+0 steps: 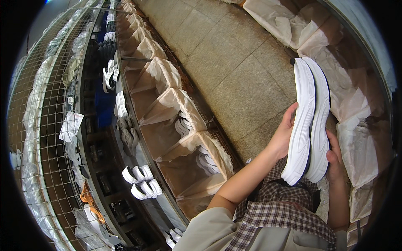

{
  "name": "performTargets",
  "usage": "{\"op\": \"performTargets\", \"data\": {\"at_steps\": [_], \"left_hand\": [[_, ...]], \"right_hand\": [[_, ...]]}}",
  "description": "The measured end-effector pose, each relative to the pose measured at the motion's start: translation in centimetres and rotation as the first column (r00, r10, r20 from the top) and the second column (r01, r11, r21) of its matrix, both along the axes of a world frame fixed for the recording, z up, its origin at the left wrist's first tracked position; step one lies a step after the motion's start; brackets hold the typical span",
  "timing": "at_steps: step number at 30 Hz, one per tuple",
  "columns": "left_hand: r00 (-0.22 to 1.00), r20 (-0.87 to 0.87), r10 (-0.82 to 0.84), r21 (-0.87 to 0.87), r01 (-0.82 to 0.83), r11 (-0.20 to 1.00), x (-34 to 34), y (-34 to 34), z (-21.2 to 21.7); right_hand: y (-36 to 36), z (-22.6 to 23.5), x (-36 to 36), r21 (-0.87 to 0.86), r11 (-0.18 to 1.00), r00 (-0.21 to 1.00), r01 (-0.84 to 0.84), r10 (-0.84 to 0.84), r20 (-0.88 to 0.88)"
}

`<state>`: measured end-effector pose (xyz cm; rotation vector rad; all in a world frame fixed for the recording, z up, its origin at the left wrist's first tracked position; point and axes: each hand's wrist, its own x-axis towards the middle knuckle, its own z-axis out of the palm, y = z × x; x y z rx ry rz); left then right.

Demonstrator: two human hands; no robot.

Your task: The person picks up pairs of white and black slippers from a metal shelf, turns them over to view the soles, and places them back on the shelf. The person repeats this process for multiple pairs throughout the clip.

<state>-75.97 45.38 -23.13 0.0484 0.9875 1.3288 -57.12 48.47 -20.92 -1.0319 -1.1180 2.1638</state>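
Two white shoe soles (pixel 302 117) with dark edges are held side by side in front of me, their long sides toward each other. My left hand (pixel 286 133) grips the left sole along its outer side, fingers mostly hidden behind it. On the other side my right hand (pixel 333 157) closes on the right sole, thumb along its edge. Both soles stand lengthwise, pointing away from me, above the checked apron I wear.
To the left runs a row of cloth-lined bins (pixel 167 167), some holding white soles (pixel 206 161). Beyond lies a ledge with soles in stacks (pixel 142 182) and a wire mesh (pixel 42 125). More lined bins (pixel 356 146) stand on the right. A tiled floor (pixel 226 62) stretches between.
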Motion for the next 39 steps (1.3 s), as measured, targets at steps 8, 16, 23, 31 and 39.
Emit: {"op": "performTargets", "data": {"at_steps": [8, 16, 23, 31, 39], "left_hand": [[0.991, 0.135, 0.023, 0.028, -0.027, 0.999, -2.0, -0.6, -0.1], [0.996, 0.089, 0.023, 0.044, -0.027, 0.999, -2.8, -0.9, 1.8], [0.991, 0.135, 0.002, 0.118, -0.018, 0.993, -2.0, -0.5, 4.7], [0.984, 0.169, -0.056, 0.253, 0.012, 0.967, -2.4, -0.6, 6.9], [0.999, 0.022, -0.025, 0.396, 0.014, 0.918, -2.5, -1.2, 8.9]], "right_hand": [[0.3, -0.2, -1.2, 0.326, 0.940, 0.992, -0.100, 0.068, 0.109], [0.5, 2.4, -1.3, 0.523, 0.842, 0.987, -0.135, 0.069, 0.145], [-0.7, 5.4, -0.8, 0.581, 0.808, 0.990, -0.094, 0.015, 0.140], [-1.9, 7.8, -0.9, 0.658, 0.750, 0.994, -0.069, -0.006, 0.111], [-2.2, 8.3, -1.3, 0.699, 0.715, 1.000, -0.005, -0.005, 0.012]]}}
